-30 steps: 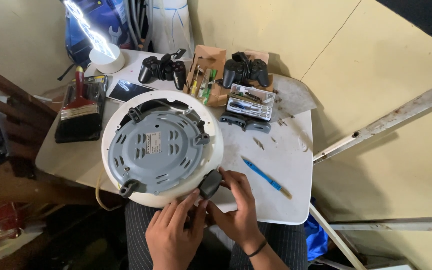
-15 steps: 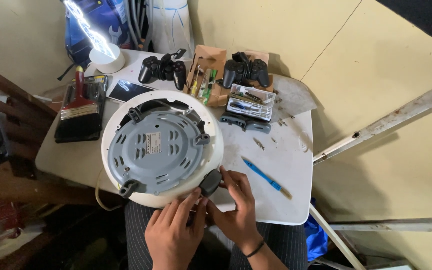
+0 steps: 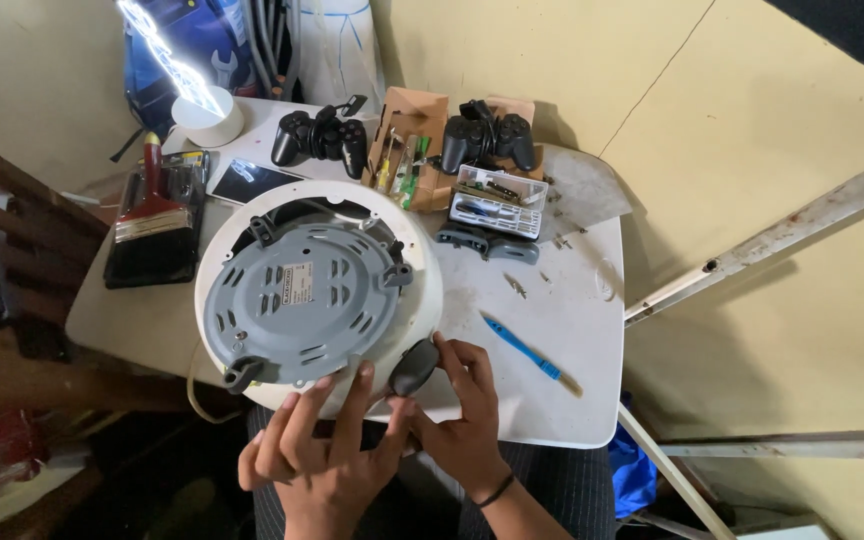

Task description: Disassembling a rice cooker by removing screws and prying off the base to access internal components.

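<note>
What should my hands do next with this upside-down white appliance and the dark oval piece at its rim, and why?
Probably press the dark oval piece squarely against the rim of the white appliance. The right hand already cups it at the near edge, and the left hand braces the grey base beside it, so the body looks steadied for a small push.

A home repair corner: small white table crowded with 2 game controllers, screwdrivers, paintbrush.

Left hand at the tabletop's near edge, palm down, fingers spread forward. Right hand just beside it, fingers curled, dark band on wrist, thumbs close together.
</note>
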